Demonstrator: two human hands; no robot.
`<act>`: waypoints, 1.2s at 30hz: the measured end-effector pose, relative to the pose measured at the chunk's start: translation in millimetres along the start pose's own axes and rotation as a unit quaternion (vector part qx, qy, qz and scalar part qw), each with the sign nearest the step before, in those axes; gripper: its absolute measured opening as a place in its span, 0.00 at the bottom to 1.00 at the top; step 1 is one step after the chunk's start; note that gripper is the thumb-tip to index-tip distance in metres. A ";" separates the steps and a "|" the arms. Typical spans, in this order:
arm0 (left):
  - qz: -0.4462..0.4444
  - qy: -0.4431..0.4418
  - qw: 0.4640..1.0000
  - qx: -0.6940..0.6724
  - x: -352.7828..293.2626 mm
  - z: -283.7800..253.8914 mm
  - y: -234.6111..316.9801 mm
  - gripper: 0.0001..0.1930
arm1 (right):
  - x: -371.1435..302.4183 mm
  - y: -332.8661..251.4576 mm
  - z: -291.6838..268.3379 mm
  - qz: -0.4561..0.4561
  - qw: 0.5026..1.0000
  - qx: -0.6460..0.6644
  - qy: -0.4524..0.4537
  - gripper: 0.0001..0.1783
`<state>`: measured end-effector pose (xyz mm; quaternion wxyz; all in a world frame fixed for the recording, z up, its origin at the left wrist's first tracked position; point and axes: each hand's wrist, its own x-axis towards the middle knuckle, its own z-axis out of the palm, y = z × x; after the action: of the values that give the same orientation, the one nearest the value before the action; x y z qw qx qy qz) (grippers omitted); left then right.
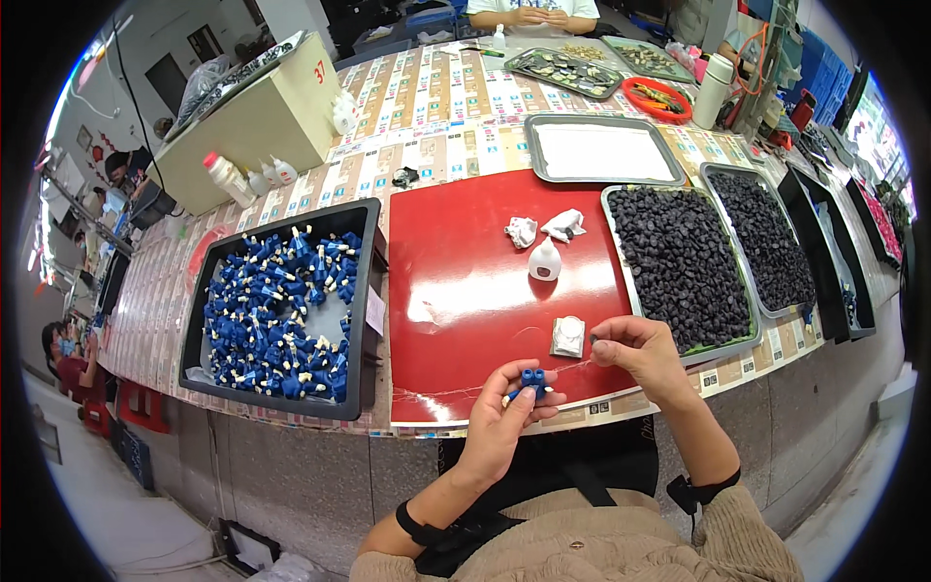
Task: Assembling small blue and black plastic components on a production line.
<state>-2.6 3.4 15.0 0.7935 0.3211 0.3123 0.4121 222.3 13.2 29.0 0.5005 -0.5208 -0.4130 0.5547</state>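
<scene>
In my left hand [500, 419], curled in a pinch over the red mat's near edge, is a small blue toy figure body [531, 378] with pale tips. To its right, my right hand [640, 357] pinches a tiny dark piece [593, 339] between thumb and finger, a little apart from the blue body. Just left of those fingertips lies a small white square pad [568, 336] with a round top. Farther up the red mat [465, 281] stand a white squeeze bottle [545, 264] and two crumpled tissues [522, 232].
On the left, a black bin [364, 320] holds many blue bodies. Trays of dark pieces [679, 262] stand at right, beside black boxes [824, 252]. A white-lined tray [606, 145] lies beyond the mat. Glue bottles [229, 179] stand at far left. Another person's hands [538, 16] work across the table.
</scene>
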 end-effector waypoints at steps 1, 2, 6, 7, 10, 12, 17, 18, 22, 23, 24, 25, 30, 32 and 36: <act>-0.003 -0.003 1.000 0.012 -1.0 -0.5 0.4 0.18 | 2.4 0.0 1.2 0.000 1.000 -0.003 -0.002 0.11; -0.002 -0.003 1.000 0.009 -0.9 -0.7 -0.5 0.18 | 4.9 -0.5 1.9 -0.002 1.000 -0.010 0.009 0.11; -0.001 -0.022 0.996 -0.084 0.1 -2.1 -2.6 0.18 | 9.2 -7.7 8.9 -0.009 0.999 -0.049 0.017 0.09; -0.006 -0.036 0.990 -0.134 0.2 -3.1 -2.8 0.18 | 10.3 -9.5 10.3 -0.008 0.999 -0.050 0.015 0.09; 0.009 -0.038 0.991 -0.132 0.0 -4.1 -5.5 0.17 | 14.3 -14.4 13.5 -0.004 0.997 -0.081 0.010 0.09; 0.015 -0.037 0.990 -0.137 -0.5 -5.1 -7.1 0.17 | 18.1 -17.1 13.5 0.020 0.995 -0.093 0.013 0.09; 0.027 -0.035 0.990 -0.136 -1.9 -8.1 -7.5 0.17 | 24.2 -22.5 14.9 0.030 0.993 -0.117 -0.004 0.08; 0.027 -0.037 0.989 -0.138 -1.5 -8.9 -7.9 0.17 | 25.5 -23.3 15.4 0.029 0.992 -0.121 -0.009 0.08; 0.026 -0.039 0.990 -0.134 -1.6 -10.3 -8.8 0.17 | 28.4 -28.5 17.1 0.035 0.987 -0.155 -0.011 0.08; 0.026 -0.038 0.990 -0.135 -2.0 -10.6 -9.0 0.17 | 29.2 -29.9 17.8 0.037 0.984 -0.172 -0.010 0.08; 0.022 -0.039 0.989 -0.139 -2.3 -10.7 -8.6 0.18 | 30.0 -31.3 18.3 0.038 0.981 -0.188 -0.007 0.08; 0.019 -0.040 0.989 -0.143 -2.6 -10.7 -8.4 0.18 | 30.9 -31.5 17.9 0.039 0.981 -0.189 -0.007 0.08; 0.022 -0.051 0.986 -0.156 -2.7 -12.6 -11.2 0.18 | 34.2 -31.9 17.7 0.027 0.968 -0.248 -0.016 0.08; 0.022 -0.056 0.985 -0.162 -2.9 -12.8 -11.6 0.18 | 33.8 -39.3 23.2 0.031 0.961 -0.273 -0.011 0.08; 0.024 -0.055 0.984 -0.167 -3.5 -13.9 -11.4 0.17 | 34.7 -38.5 22.3 0.027 0.958 -0.287 -0.008 0.07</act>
<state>-9.6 -1.3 -1.3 0.8418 0.2137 0.1869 0.4592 206.5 54.9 63.7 0.3118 -0.6490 -0.5444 0.4303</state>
